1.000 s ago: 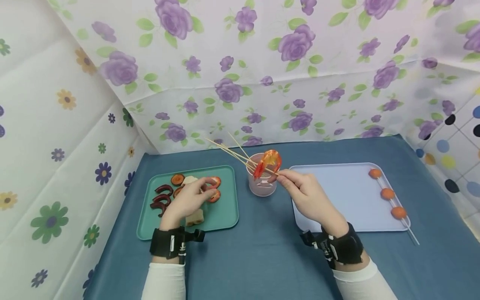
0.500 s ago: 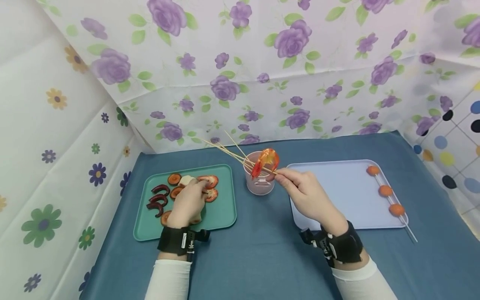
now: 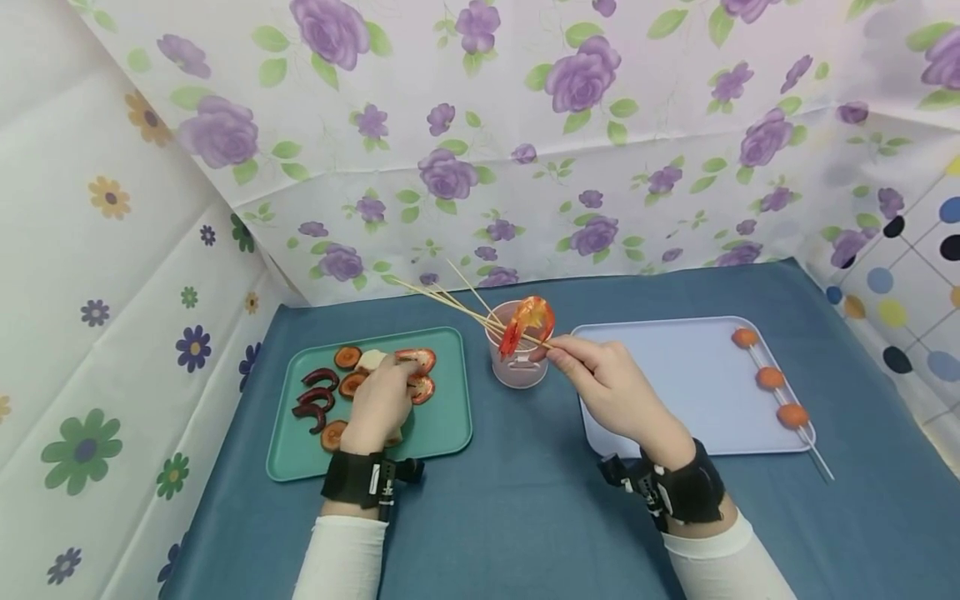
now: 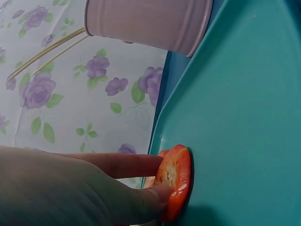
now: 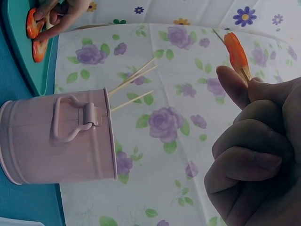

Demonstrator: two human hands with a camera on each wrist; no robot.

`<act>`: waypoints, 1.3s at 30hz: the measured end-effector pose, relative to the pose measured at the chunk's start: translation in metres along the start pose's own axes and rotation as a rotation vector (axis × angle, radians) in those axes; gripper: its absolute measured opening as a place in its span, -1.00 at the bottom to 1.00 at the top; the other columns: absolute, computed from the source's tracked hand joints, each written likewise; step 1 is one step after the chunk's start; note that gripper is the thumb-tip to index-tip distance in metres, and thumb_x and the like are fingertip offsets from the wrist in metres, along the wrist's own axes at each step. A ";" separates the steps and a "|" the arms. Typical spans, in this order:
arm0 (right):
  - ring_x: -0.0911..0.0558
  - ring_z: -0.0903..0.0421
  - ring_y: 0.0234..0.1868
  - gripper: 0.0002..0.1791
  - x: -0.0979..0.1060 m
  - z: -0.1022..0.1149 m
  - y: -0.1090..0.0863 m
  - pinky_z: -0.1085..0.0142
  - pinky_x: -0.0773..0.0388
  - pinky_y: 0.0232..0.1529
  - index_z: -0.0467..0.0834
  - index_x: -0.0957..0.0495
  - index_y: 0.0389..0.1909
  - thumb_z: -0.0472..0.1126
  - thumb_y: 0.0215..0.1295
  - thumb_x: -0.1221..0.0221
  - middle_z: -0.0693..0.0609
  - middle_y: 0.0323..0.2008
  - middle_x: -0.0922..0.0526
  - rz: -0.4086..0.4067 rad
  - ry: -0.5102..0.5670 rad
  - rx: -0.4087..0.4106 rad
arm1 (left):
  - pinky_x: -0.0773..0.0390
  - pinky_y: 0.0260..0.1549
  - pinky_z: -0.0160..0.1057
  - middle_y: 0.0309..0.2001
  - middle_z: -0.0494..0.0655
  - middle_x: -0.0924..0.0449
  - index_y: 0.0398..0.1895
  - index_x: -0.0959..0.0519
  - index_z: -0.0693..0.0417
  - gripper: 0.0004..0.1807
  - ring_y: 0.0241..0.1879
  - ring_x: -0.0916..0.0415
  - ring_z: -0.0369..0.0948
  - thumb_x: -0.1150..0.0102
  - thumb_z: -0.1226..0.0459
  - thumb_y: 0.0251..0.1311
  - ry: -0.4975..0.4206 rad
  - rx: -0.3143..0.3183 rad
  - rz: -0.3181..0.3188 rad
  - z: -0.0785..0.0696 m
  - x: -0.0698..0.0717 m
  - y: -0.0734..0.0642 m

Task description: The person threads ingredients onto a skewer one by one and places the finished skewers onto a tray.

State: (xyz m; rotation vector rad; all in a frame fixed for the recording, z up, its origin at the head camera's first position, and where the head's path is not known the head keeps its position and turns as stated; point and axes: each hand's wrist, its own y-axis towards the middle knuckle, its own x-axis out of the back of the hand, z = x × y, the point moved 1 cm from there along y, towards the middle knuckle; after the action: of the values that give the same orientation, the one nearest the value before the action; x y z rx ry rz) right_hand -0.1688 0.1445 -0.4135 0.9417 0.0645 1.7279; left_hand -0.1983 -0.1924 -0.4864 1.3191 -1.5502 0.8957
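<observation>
Shrimp [image 4: 178, 176] sits on the green tray [image 3: 450, 429], and I see the left hand [image 3: 381, 400] pinching it between thumb and finger. I judge that it is gripped but not yet lifted. From where I watch, the right hand [image 3: 615, 383] pinches a stick [image 3: 540, 342] carrying a second shrimp [image 3: 532, 313], near the pink bucket [image 3: 519, 372]. A second ago the left hand arched more loosely over the food; its wrist has since swung right, uncovering a round slice [image 3: 333, 435]. Farther out, the pale tray [image 3: 660, 367] and its loaded skewer [image 3: 769, 377] look unchanged.
</observation>
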 end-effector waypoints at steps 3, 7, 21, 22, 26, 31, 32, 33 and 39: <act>-0.21 0.29 -0.62 -0.78 0.000 0.001 0.000 0.33 -0.16 -0.55 -0.16 -0.77 0.05 -0.31 0.63 -0.16 0.27 -0.59 -0.22 -0.002 0.000 0.001 | -0.37 -0.49 -0.13 0.25 0.35 -0.51 0.31 -0.68 0.09 -0.56 -0.47 -0.43 -0.09 -0.17 0.55 0.47 -0.009 0.006 0.010 0.001 -0.002 0.001; -0.22 0.29 -0.63 -0.78 0.000 0.002 0.000 0.34 -0.16 -0.55 -0.17 -0.77 0.05 -0.31 0.62 -0.16 0.27 -0.59 -0.23 -0.005 -0.004 0.005 | -0.40 -0.45 -0.12 0.18 0.34 -0.49 0.24 -0.70 0.09 -0.58 -0.43 -0.45 -0.07 -0.18 0.58 0.44 -0.037 0.005 -0.003 0.002 -0.003 0.001; -0.21 0.28 -0.64 -0.78 0.000 0.001 0.000 0.32 -0.15 -0.57 -0.16 -0.77 0.06 -0.30 0.63 -0.16 0.25 -0.60 -0.23 -0.004 0.001 -0.011 | -0.41 -0.45 -0.13 0.07 0.10 -0.47 -0.01 -0.72 0.08 -0.74 -0.41 -0.43 -0.11 -0.26 0.55 0.40 -0.106 -0.032 -0.035 0.006 0.007 -0.001; -0.22 0.28 -0.64 -0.78 0.000 0.001 0.000 0.32 -0.15 -0.57 -0.16 -0.77 0.06 -0.29 0.64 -0.16 0.25 -0.59 -0.23 -0.004 0.000 -0.011 | -0.43 -0.45 -0.12 0.06 0.09 -0.48 -0.02 -0.71 0.09 -0.76 -0.42 -0.44 -0.10 -0.27 0.54 0.40 -0.106 -0.039 -0.038 0.006 0.008 0.000; -0.21 0.28 -0.63 -0.78 0.001 0.001 0.001 0.32 -0.15 -0.56 -0.17 -0.77 0.05 -0.30 0.64 -0.16 0.26 -0.59 -0.23 -0.002 0.001 -0.011 | -0.51 -0.36 -0.08 -0.04 0.02 -0.61 -0.08 -0.67 0.06 -0.79 -0.32 -0.53 -0.07 -0.40 0.50 0.35 -0.119 -0.064 -0.043 0.008 0.011 0.000; -0.20 0.28 -0.63 -0.78 0.001 0.001 0.001 0.32 -0.15 -0.55 -0.18 -0.76 0.06 -0.31 0.63 -0.15 0.26 -0.59 -0.20 0.000 0.002 -0.011 | -0.47 -0.35 -0.09 -0.16 -0.02 -0.68 -0.16 -0.60 0.00 -0.77 -0.33 -0.52 -0.08 -0.44 0.46 0.33 -0.149 -0.094 -0.034 0.011 0.013 0.001; -0.20 0.28 -0.63 -0.78 0.002 0.001 0.001 0.32 -0.15 -0.55 -0.18 -0.76 0.06 -0.31 0.63 -0.16 0.26 -0.59 -0.20 0.000 0.003 -0.011 | -0.45 -0.36 -0.09 -0.17 -0.02 -0.68 -0.15 -0.60 0.00 -0.77 -0.34 -0.51 -0.09 -0.44 0.45 0.33 -0.155 -0.103 -0.037 0.011 0.014 0.001; -0.20 0.28 -0.63 -0.78 0.002 0.001 0.001 0.32 -0.15 -0.55 -0.18 -0.76 0.05 -0.31 0.63 -0.16 0.27 -0.60 -0.20 -0.001 0.003 -0.011 | -0.45 -0.36 -0.09 -0.16 -0.02 -0.68 -0.14 -0.60 0.00 -0.78 -0.34 -0.51 -0.09 -0.44 0.44 0.34 -0.165 -0.111 -0.042 0.011 0.014 0.001; -0.17 0.29 -0.65 -0.78 0.002 0.000 0.000 0.32 -0.13 -0.58 -0.17 -0.77 0.04 -0.32 0.63 -0.15 0.27 -0.60 -0.19 -0.007 0.005 -0.006 | -0.44 -0.19 -0.01 -0.06 0.06 -0.62 0.07 -0.53 0.06 -0.77 -0.14 -0.53 0.03 -0.34 0.36 0.47 -0.320 -0.146 -0.121 0.008 0.020 0.003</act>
State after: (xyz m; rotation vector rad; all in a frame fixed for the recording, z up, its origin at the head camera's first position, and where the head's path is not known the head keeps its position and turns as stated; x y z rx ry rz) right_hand -0.1691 0.1461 -0.4119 0.9313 0.0657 1.7233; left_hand -0.2031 -0.2064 -0.4706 1.4839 -1.7211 0.5025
